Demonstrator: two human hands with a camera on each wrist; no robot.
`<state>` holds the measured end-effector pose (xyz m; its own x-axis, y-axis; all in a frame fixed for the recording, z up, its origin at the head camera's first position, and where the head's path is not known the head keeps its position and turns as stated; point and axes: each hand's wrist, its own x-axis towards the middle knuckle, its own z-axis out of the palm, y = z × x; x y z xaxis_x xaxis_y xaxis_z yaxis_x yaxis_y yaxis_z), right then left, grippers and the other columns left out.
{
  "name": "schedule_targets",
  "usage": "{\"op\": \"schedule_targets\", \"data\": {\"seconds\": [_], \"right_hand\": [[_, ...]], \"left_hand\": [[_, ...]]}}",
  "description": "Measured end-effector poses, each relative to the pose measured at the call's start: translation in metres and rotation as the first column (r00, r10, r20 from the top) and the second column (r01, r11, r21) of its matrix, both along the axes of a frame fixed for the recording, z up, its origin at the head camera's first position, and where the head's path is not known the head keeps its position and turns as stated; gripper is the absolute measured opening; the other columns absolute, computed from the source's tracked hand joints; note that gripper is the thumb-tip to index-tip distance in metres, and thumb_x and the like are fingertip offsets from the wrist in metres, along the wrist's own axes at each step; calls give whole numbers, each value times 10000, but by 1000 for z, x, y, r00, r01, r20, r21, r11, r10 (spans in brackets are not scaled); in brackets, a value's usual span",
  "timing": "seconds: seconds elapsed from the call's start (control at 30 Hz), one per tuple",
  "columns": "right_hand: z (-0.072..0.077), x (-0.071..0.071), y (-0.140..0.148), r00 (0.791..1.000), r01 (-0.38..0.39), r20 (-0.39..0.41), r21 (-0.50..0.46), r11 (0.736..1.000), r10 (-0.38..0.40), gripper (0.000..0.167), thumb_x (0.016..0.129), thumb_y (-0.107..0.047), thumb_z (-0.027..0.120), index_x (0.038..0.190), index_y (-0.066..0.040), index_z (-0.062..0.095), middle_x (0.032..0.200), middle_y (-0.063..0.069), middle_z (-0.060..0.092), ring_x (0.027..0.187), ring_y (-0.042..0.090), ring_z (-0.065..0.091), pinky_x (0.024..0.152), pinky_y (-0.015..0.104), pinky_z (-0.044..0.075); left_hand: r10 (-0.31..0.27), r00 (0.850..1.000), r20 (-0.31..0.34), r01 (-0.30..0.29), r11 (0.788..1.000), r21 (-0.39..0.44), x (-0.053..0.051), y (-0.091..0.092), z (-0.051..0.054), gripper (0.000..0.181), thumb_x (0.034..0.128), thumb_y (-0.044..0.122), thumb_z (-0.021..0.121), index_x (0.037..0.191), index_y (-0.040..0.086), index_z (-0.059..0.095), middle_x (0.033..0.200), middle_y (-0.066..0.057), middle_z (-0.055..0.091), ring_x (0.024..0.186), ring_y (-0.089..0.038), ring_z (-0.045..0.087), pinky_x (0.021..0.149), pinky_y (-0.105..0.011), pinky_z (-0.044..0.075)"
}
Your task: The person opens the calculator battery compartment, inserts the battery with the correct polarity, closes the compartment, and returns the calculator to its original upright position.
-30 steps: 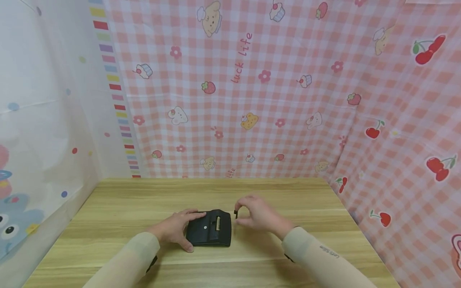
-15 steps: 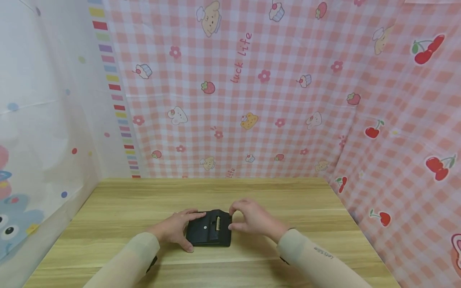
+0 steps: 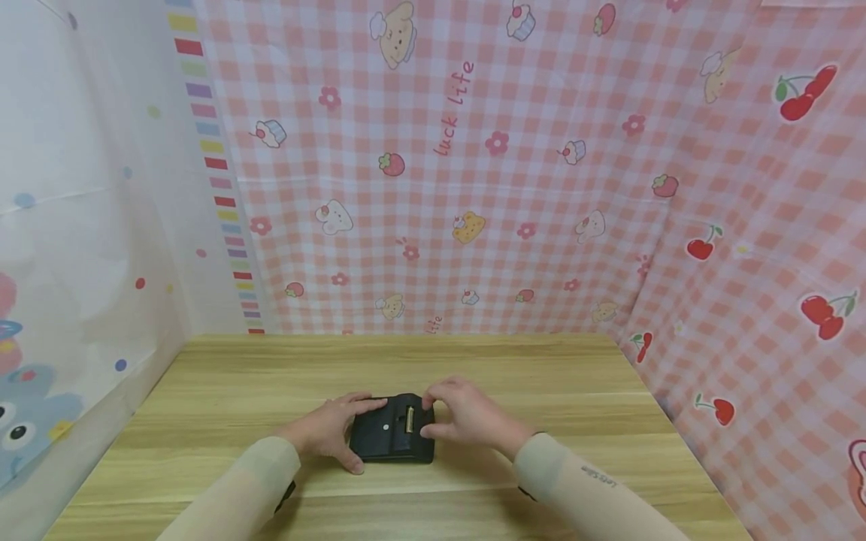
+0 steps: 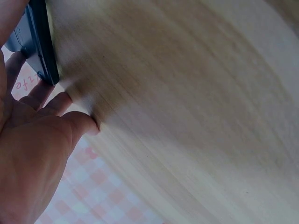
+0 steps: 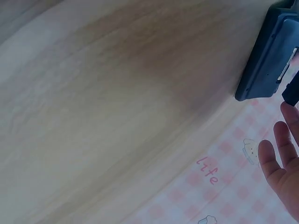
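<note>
A flat black device (image 3: 372,445) lies on the table, a narrow recess in its upper face. Inside the recess (image 3: 410,420) shows a gold-coloured strip that looks like a battery. My left hand (image 3: 330,428) holds the device at its left end, thumb at the near edge and fingers along the far side. Over the right end, my right hand (image 3: 467,415) pinches a small black cover (image 5: 291,91) between thumb and fingertips. The right wrist view has this cover close beside the device, other fingers spread; in the head view the fingertips mostly hide it.
Under both hands is a wooden table (image 3: 271,376). Behind it hangs a pink checked cloth (image 3: 433,188) with cartoon prints. White cloth (image 3: 88,210) closes the left side, and cherry-printed cloth (image 3: 764,263) the right.
My right hand has moved left with the small black cover, from beside the device to over its right end. The left hand and the device have stayed in place.
</note>
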<state>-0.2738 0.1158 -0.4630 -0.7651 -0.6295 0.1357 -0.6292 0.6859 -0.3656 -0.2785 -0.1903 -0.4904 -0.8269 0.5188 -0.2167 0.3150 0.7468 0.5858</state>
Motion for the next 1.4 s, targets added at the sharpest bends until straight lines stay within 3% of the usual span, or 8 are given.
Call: {"op": "schedule_targets", "data": {"seconds": [0.6,0.9,1.17,1.4], "right_hand": [[-8,-3,-17,998,-28,-47,26,999,29,303,918,-367,862,1117,-211,694,1167,-35,763,1219,225,662,1006,425,581],[-11,-8,-22,1000,-11,-14,34,999,11,297,943,-391,834,1135,-212,695,1189,-32,755,1207,214,658,989,415,584],[-9,-7,-25,999,-31,-17,43,999,31,394,954,-391,824,1281,-206,706,1257,-29,756,1256,213,653,1069,425,569],[-6,-6,-30,999,-38,-32,71,997,40,382,954,-386,824,1267,-180,751,1271,-29,766,1278,228,650,1095,421,558]], "left_hand": [[-14,1000,-7,14,1000,-6,-2,-2,-4,1127,686,290,1036,1643,289,440,1740,-172,308,1570,-540,315,1257,-793,154],[-9,1000,-3,8,1000,-18,-3,-3,-6,1130,692,312,1032,1648,300,430,1746,-159,303,1575,-535,309,1268,-783,143],[-10,1000,-10,10,1000,-13,-3,-4,-6,1128,689,319,1033,1645,300,435,1742,-159,310,1568,-538,321,1264,-793,130],[-20,1000,-5,20,1000,-12,-4,-3,-5,1128,696,316,1029,1650,297,427,1743,-170,304,1567,-550,313,1260,-798,135]]}}
